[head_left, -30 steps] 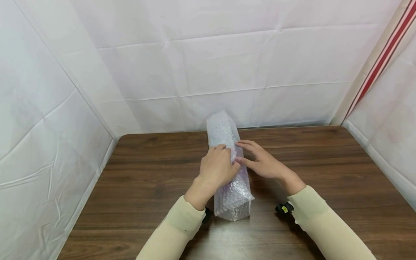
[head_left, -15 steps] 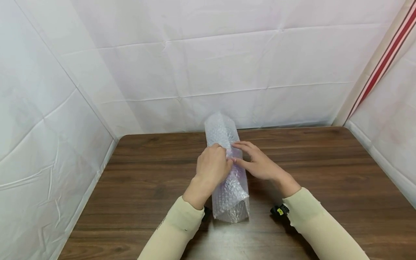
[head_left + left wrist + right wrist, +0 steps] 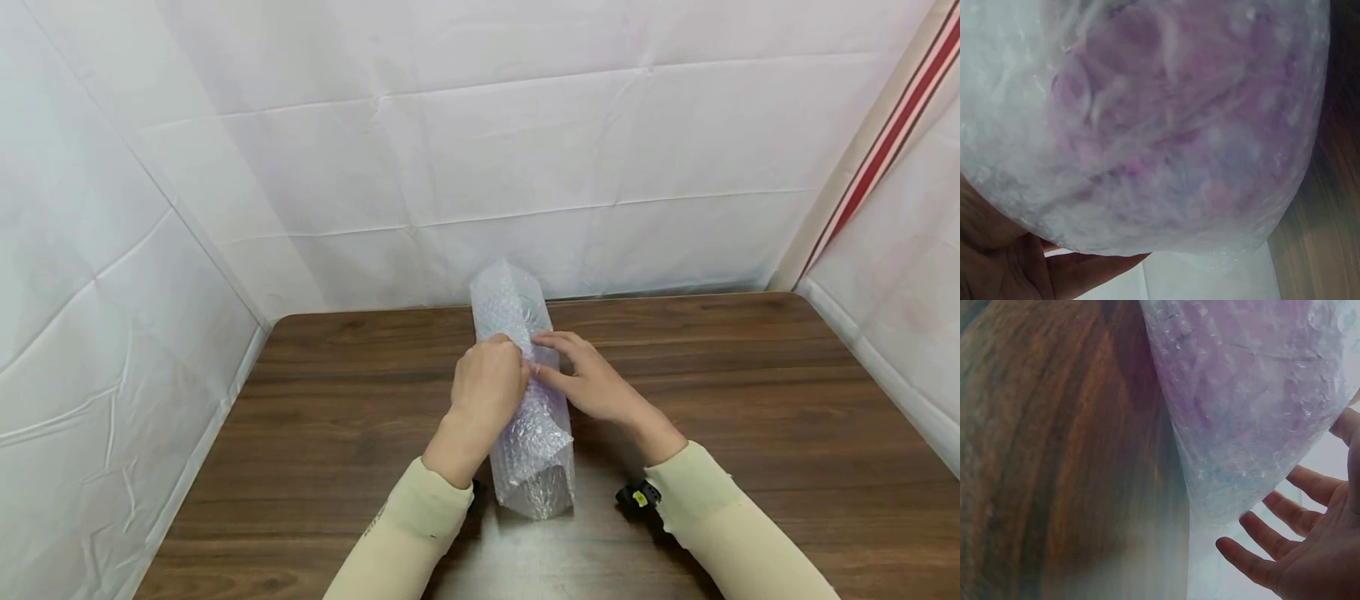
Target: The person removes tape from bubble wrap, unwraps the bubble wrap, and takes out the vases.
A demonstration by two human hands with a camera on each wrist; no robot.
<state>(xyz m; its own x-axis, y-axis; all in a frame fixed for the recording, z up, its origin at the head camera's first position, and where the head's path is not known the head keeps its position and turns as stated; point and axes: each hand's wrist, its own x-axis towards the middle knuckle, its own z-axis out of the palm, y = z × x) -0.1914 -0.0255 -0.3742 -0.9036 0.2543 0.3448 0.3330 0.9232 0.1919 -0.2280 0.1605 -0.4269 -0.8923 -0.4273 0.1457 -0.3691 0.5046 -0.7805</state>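
A long bundle of clear bubble wrap lies lengthwise on the table, rolled around something pink-purple with paler bluish patches. The layers blur whatever is inside. My left hand bends over the top of the roll and pinches the loose edge of the bubble wrap, its fingertips mostly hidden. From the other side, my right hand rests its spread, nearly straight fingers against the wrap. In the left wrist view, the purple-tinted wrap fills most of the picture, with part of the left hand below it.
The dark wood-grain table extends on both sides of the bundle. White cloth hangs behind and along the sides, with a red stripe at the right. A black wrist device sits by the right cuff.
Both hands have shifted slightly left along with the bundle. The left fingers have drawn in tighter at the wrap's edge, and the flap at the near end sits a little higher.
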